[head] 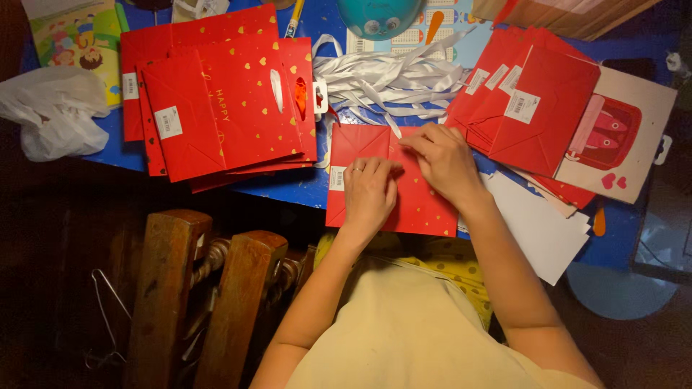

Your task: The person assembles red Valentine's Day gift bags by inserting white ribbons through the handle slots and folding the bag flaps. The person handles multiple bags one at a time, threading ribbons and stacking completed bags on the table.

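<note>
Red, flat gift bag (404, 194) lay at the blue worktop's (303, 186) near edge, overhanging it, with the left hand (369, 193) pressed open on it and the right hand (441, 162) pinching its upper fold, so a slip could likely crease it or tip it off.

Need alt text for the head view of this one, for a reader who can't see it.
Both hands press on a flat red paper gift bag at the edge of a blue table: left hand flat on it, right hand pinching its top edge. Stacks of red gift bags lie left and right, with white ribbons between.
</note>
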Demonstrator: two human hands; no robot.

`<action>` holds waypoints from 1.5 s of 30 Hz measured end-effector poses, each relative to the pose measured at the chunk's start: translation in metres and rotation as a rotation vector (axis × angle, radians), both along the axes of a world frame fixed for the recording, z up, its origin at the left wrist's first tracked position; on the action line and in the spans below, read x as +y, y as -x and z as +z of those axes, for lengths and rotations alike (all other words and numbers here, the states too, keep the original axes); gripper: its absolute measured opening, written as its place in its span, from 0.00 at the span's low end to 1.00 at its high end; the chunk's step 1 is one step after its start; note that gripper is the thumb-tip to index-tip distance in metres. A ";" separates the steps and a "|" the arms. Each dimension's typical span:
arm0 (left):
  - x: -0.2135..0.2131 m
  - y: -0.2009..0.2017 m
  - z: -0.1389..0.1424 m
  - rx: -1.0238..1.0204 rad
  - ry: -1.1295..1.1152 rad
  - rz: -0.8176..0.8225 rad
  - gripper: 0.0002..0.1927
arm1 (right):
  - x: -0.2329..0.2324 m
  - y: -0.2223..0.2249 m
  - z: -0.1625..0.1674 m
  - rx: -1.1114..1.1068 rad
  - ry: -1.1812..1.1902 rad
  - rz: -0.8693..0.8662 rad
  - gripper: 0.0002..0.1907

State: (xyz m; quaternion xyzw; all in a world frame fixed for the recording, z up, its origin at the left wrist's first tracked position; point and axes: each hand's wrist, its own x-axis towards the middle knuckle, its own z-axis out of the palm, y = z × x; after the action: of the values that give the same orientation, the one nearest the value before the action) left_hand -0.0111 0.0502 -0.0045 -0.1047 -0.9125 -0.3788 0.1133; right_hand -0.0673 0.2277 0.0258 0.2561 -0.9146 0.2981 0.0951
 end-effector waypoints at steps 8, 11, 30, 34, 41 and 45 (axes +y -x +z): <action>-0.004 -0.005 -0.002 0.048 -0.041 -0.018 0.10 | -0.002 0.022 -0.016 0.044 -0.119 0.095 0.05; -0.004 -0.006 -0.002 0.040 -0.043 -0.028 0.10 | -0.001 0.018 -0.014 -0.072 0.026 0.080 0.03; 0.054 -0.010 0.016 -0.008 -0.088 -0.183 0.13 | 0.220 -0.148 0.047 -0.145 1.383 0.009 0.07; 0.081 -0.016 0.022 -0.066 0.004 -0.206 0.26 | 0.151 -0.129 0.050 -0.330 0.798 -0.220 0.03; 0.073 -0.014 0.019 -0.059 0.101 -0.124 0.21 | 0.078 -0.094 0.013 -0.461 0.770 -0.333 0.05; 0.066 -0.019 0.020 -0.076 -0.052 -0.121 0.20 | 0.075 -0.095 -0.001 -0.514 0.870 -0.402 0.06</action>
State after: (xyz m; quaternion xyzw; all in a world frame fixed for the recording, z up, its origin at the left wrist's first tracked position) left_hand 0.0079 0.1159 0.0151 -0.1424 -0.8980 -0.4122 0.0583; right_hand 0.0276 0.3023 0.0248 -0.0680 -0.7317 0.6779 0.0208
